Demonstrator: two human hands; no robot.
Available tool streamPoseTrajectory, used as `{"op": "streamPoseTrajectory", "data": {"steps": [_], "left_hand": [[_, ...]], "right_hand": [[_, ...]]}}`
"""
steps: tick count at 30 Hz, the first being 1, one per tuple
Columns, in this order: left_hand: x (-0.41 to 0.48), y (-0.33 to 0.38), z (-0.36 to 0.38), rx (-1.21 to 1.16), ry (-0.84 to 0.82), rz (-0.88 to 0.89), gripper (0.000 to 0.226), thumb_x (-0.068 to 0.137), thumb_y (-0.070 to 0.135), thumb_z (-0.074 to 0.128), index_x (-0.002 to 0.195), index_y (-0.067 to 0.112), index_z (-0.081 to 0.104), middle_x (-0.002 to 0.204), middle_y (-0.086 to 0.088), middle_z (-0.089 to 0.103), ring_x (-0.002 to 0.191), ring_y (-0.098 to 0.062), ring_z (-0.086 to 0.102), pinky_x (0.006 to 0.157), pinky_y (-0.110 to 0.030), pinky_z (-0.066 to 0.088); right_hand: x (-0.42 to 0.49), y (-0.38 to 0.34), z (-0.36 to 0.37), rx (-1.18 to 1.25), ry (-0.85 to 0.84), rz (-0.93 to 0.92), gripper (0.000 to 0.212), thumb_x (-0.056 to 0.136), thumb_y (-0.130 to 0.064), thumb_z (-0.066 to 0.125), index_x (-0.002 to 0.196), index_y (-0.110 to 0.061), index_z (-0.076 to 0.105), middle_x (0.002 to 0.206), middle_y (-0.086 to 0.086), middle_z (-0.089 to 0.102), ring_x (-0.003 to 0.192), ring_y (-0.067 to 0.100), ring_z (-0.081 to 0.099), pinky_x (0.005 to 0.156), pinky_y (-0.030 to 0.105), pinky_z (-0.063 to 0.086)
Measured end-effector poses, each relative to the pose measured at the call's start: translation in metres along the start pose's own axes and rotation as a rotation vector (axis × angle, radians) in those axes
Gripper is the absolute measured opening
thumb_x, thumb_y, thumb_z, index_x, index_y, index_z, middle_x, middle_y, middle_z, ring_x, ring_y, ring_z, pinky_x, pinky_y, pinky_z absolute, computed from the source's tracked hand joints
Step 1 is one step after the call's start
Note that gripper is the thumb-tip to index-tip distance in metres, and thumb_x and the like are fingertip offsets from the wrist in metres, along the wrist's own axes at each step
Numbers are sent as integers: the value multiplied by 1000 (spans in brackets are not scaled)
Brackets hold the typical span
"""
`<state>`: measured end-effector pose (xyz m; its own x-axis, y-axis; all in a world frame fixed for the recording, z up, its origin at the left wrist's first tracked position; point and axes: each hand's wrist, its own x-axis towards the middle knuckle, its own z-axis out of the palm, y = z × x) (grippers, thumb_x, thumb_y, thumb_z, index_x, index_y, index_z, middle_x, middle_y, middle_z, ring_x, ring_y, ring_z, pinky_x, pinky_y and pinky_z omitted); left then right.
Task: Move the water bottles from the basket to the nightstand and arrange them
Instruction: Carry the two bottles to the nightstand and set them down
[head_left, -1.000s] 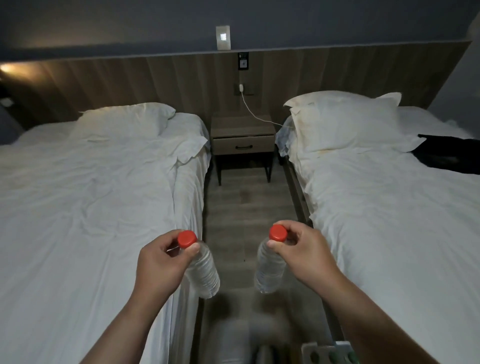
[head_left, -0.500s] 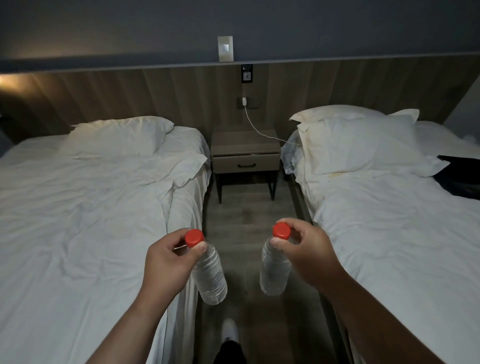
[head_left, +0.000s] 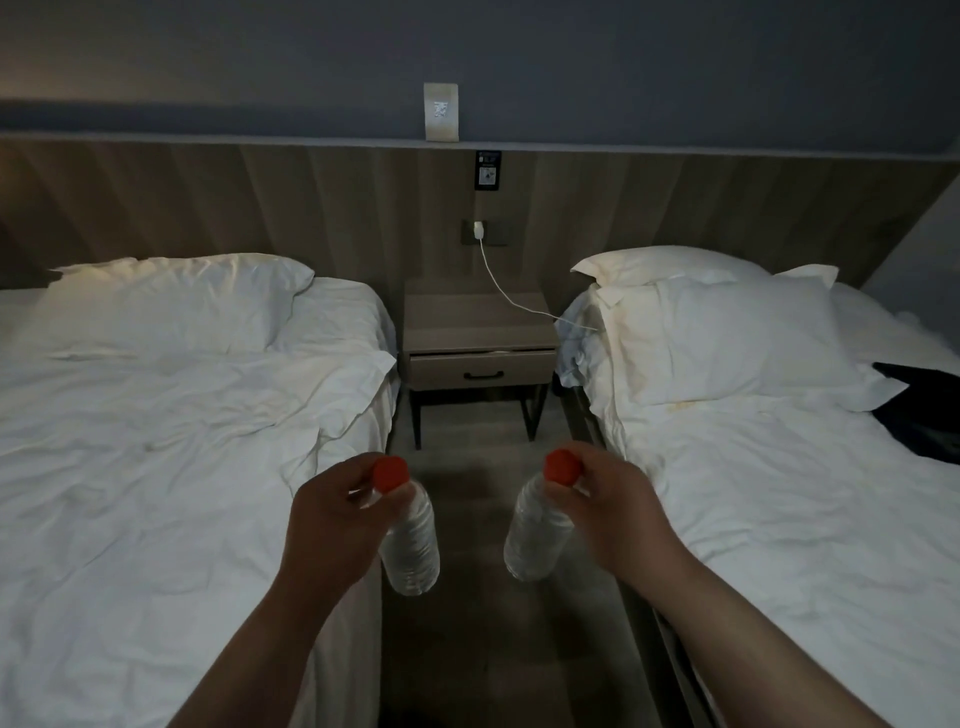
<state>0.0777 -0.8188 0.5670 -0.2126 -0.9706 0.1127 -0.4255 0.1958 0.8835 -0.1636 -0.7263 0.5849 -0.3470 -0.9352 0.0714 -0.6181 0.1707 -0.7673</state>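
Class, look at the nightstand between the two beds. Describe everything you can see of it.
The nightstand is a boxy unit in grey-brown wood-look finish with a flat top. It has one drawer with a dark bar handle, and stands upright on thin dark legs on the floor, against the panelled wall, between the left bed and right bed. A white cable from a wall charger drapes over its top and runs off toward the right bed.

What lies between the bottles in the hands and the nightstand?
Only bare floor, in the head view. The left bottle and the right bottle hang over it, and the nightstand stands at its far end.
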Motion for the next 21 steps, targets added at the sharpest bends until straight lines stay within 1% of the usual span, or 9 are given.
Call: {"op": "streamPoseTrajectory", "data": {"steps": [2, 4, 6, 9, 12, 14, 17, 19, 21], "left_hand": [[23, -2, -2, -12, 9, -8, 18, 76, 18, 80, 91, 27, 74, 78, 13, 72, 82, 4, 65, 65, -3, 43], [44, -5, -2, -31, 12, -25, 19, 76, 17, 80, 90, 28, 73, 77, 14, 72, 79, 0, 66, 69, -11, 44], [65, -9, 1, -37, 16, -26, 19, 77, 16, 80, 88, 30, 72, 77, 14, 71, 78, -2, 66, 71, -17, 46], [101, -17, 10, -26, 10, -20, 17, 77, 17, 80, 83, 31, 72, 79, 18, 70, 79, -1, 65, 69, -18, 47], [141, -25, 21, -24, -2, -54, 14, 76, 16, 81, 82, 27, 74, 74, 12, 70, 72, -4, 65, 66, -19, 47], [170, -31, 27, -16, 5, -72, 16, 74, 15, 81, 81, 27, 74, 71, 9, 70, 66, -4, 63, 63, -16, 47], [215, -36, 36, 45, -3, -62, 17, 73, 15, 82, 75, 28, 73, 63, 11, 65, 58, -1, 58, 56, -9, 41], [245, -37, 42, 75, -12, -76, 16, 73, 14, 82, 73, 27, 73, 60, 13, 63, 57, 1, 56, 56, -7, 39], [272, -36, 47, 80, -6, -78, 14, 74, 13, 82, 74, 25, 73, 62, 7, 65, 59, 0, 58, 57, -7, 40]], "right_hand": [[21, -1, 4, 19, -7, 17, 23, 82, -30, 70, 86, -47, 57, 83, -18, 65, 83, -3, 63, 76, 20, 51], [45, -3, 7, 53, -18, 45, 20, 82, -28, 71, 87, -44, 60, 85, -16, 66, 84, -2, 63, 78, 24, 53], [67, -4, 11, 79, -36, 74, 19, 82, -27, 72, 86, -43, 62, 85, -17, 67, 83, -3, 63, 78, 23, 53], [106, 0, 19, 95, -53, 94, 15, 80, -26, 72, 84, -38, 65, 82, -18, 67, 80, -4, 63, 75, 23, 53], [152, 11, 28, 73, -72, 96, 13, 80, -27, 72, 85, -36, 64, 79, -13, 67, 77, -4, 63, 69, 19, 49], [185, 18, 36, 59, -88, 90, 13, 80, -30, 71, 91, -34, 65, 80, -14, 66, 77, -5, 62, 69, 17, 49], [234, 26, 44, 86, -119, 81, 20, 80, -31, 72, 99, -34, 65, 86, -14, 67, 83, -4, 63, 78, 18, 52], [265, 28, 45, 71, -143, 68, 20, 79, -30, 74, 96, -34, 65, 86, -16, 67, 83, -6, 62, 75, 14, 48], [294, 27, 44, 56, -166, 54, 20, 77, -29, 75, 90, -38, 63, 85, -18, 66, 83, -9, 60, 71, 9, 45]]}}
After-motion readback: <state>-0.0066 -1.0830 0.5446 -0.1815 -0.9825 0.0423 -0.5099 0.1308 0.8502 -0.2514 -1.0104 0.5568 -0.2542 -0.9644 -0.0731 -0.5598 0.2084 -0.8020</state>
